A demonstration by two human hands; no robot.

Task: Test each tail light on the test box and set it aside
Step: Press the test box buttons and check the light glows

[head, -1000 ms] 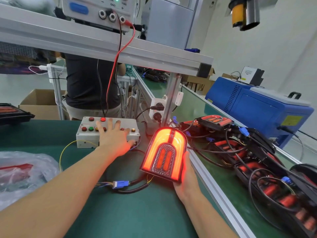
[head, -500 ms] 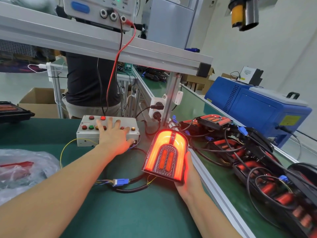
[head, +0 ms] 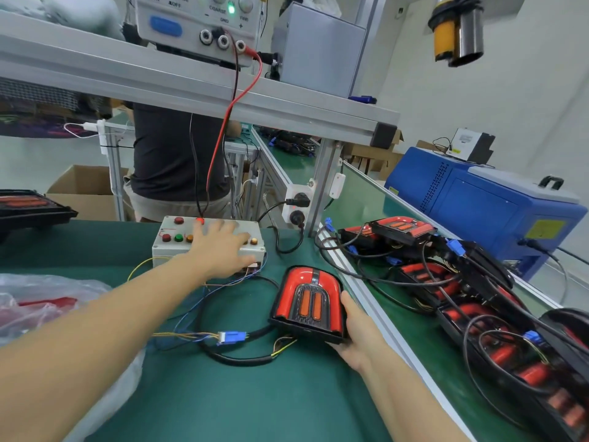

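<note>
The left hand (head: 223,250) lies flat on the test box (head: 169,247); the right hand (head: 360,333) grips the unlit tail light (head: 309,301) above the table (head: 255,393).

factory assembly line, electronics testing | green-mat tabletop (head: 242,393) on aluminium frame (head: 191,87) | bench power supply (head: 194,23) up top | lamps (head: 478,314) piled with cables | cardboard boxes (head: 86,186) behind

A green counter (head: 223,403) stands under an aluminium shelf (head: 178,90); right of the shelf, a white wall (head: 526,90); behind it, a cardboard box (head: 86,186).
</note>
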